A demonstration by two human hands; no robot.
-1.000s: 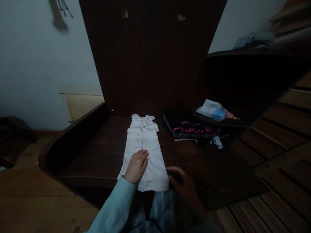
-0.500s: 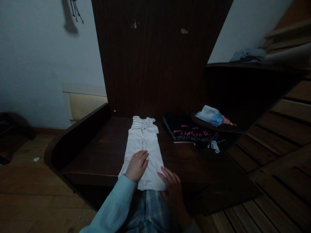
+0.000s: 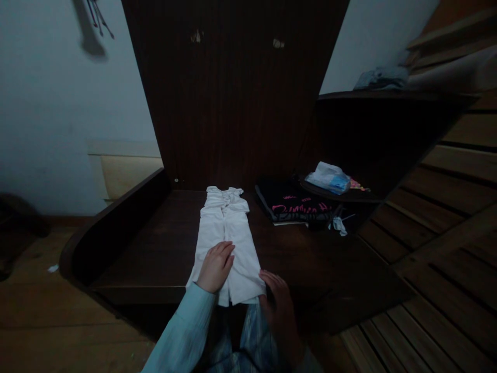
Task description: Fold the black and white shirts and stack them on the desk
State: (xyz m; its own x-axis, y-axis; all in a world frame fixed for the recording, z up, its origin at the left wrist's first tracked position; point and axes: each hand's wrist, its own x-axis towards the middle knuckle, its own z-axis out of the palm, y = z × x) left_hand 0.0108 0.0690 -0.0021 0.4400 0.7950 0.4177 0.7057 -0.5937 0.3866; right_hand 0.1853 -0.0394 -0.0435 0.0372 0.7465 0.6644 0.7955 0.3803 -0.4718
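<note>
The fingers (image 3: 225, 250) of the left hand (image 3: 215, 267) lie straight and close together, palm down, gripping nothing. They press flat on the near half of a white garment (image 3: 225, 223), which seems to pin the cloth smooth against the surface. The fingers (image 3: 267, 277) of the right hand (image 3: 278, 303) are loosely spread and also grip nothing. Their tips rest at the garment's near right corner, apparently steadying that edge. This hand is in deep shadow, so its exact contact is hard to tell.

The white garment is folded into 1 long narrow strip running from near to far. Its near hem hangs just over the near edge of a dark wooden worktop (image 3: 155, 254), and its gathered end lies toward the far side. A pale blue sleeve (image 3: 182, 331) covers the left forearm, and plaid cloth (image 3: 252, 339) shows at the near edge, between the 2 arms.

Far right of the strip, apart from it, a folded black garment with pink lettering (image 3: 297, 204) lies flat. Beyond that, a white and blue plastic bag (image 3: 328, 177) sits on a small dark ledge (image 3: 349, 197). A tall dark wooden panel (image 3: 233, 103) rises behind, and wooden slats (image 3: 446, 207) run along the right.
</note>
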